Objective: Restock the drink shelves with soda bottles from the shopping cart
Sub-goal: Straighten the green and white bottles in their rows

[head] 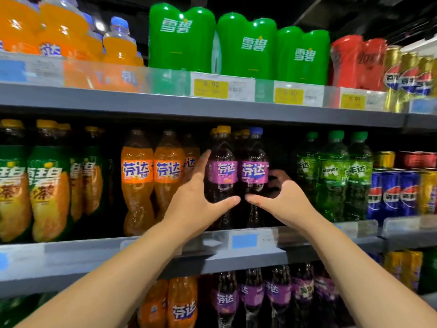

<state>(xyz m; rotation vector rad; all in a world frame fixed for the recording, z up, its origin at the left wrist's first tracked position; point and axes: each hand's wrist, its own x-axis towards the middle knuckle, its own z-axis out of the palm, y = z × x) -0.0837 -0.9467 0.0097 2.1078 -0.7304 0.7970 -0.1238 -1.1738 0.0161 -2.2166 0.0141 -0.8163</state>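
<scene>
left hand [196, 197] grips left purple bottle [223, 171], right hand [283, 200] grips right purple bottle [255, 171]; both upright, touching, on middle shelf [260, 258].

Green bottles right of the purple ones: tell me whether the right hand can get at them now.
Probably yes. The green bottles stand at the shelf front, nothing before them, beside the right hand; it would first have to let go of the purple bottle.

Middle shelf [94, 259], grey metal, carries upright rows, left to right: tea-soda bottles [47, 192], orange soda bottles [137, 183], purple soda bottles [254, 171], green Mirinda bottles [333, 176], Pepsi cans [390, 195]. Upper shelf [212, 107] carries green Sprite packs [179, 39].
</scene>
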